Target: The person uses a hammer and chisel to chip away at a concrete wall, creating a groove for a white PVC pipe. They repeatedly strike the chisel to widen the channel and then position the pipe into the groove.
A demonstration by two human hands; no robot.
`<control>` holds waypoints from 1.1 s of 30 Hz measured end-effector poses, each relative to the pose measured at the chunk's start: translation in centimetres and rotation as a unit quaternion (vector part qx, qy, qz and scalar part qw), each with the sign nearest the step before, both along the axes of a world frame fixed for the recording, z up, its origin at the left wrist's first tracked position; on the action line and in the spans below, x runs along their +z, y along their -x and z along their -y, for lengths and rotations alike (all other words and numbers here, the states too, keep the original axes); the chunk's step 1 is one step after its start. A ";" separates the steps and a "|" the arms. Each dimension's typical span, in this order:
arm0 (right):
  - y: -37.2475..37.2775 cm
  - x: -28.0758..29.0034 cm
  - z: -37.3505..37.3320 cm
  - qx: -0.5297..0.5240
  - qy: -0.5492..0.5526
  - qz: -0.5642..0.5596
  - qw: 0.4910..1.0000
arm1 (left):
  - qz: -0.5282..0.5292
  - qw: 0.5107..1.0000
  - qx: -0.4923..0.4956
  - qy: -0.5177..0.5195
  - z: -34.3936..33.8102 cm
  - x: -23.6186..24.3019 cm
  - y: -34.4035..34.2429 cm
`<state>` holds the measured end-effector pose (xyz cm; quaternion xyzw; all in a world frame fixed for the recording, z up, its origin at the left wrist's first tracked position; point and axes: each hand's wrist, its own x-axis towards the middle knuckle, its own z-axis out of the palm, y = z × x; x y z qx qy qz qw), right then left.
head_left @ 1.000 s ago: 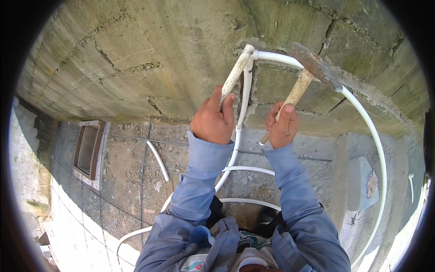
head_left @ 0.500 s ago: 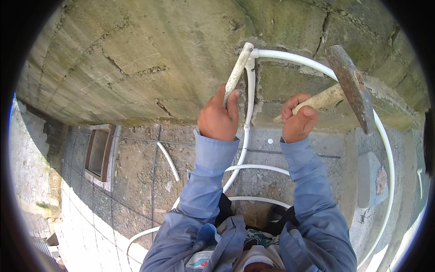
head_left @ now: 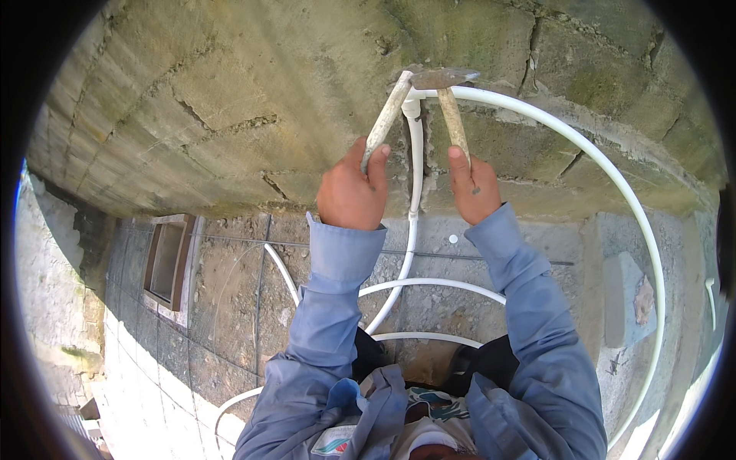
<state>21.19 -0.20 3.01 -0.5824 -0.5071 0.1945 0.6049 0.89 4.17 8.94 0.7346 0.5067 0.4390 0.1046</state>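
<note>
My left hand [head_left: 353, 186] is wrapped round a pale, whitish stick [head_left: 387, 115], possibly wood, that leans up and to the right against the block wall [head_left: 307, 100]. In my right hand [head_left: 477, 186] is a hammer [head_left: 452, 119] with a light wooden handle and a rusty metal head. The hammer head lies sideways, one end at the top of the stick; whether they touch I cannot tell. Just below the head, a white plastic pipe [head_left: 416, 146] runs down a groove in the wall from a white fitting [head_left: 412, 106]. Another white pipe [head_left: 583, 142] curves away right from that fitting.
Loose white pipes [head_left: 429, 282] cross the rough ground in front of me. Thin steel bars [head_left: 256, 307] form a grid at left, beside a rectangular brown-edged box [head_left: 169, 261]. A concrete block [head_left: 629, 299] lies at right, inside the pipe's curve.
The hammer has swung left and turned, from out at the right to the top of the stick. My right hand moved left with it; my left hand and stick shifted slightly left.
</note>
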 end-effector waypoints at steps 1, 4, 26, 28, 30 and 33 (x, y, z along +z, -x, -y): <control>-0.7 0.3 0.1 -0.006 0.065 0.041 0.997 | -0.001 1.000 0.006 0.020 0.0 0.3 0.0; -1.5 2.7 1.6 -0.022 -0.040 0.015 0.999 | -0.013 0.996 0.019 0.081 0.8 1.3 0.4; -0.3 1.9 0.3 0.043 0.073 0.055 0.995 | 0.115 0.982 -0.083 0.123 -2.0 0.0 1.5; -0.2 4.2 2.0 0.040 -0.014 0.027 0.999 | 0.156 0.971 -0.093 0.155 -2.7 -0.4 2.2; 0.2 4.6 2.1 0.029 -0.101 0.010 0.994 | 0.162 0.968 -0.093 0.168 -3.0 -0.3 2.2; 0.3 3.0 0.9 0.021 -0.107 0.036 0.993 | 0.140 0.979 -0.073 0.128 -2.4 0.0 1.0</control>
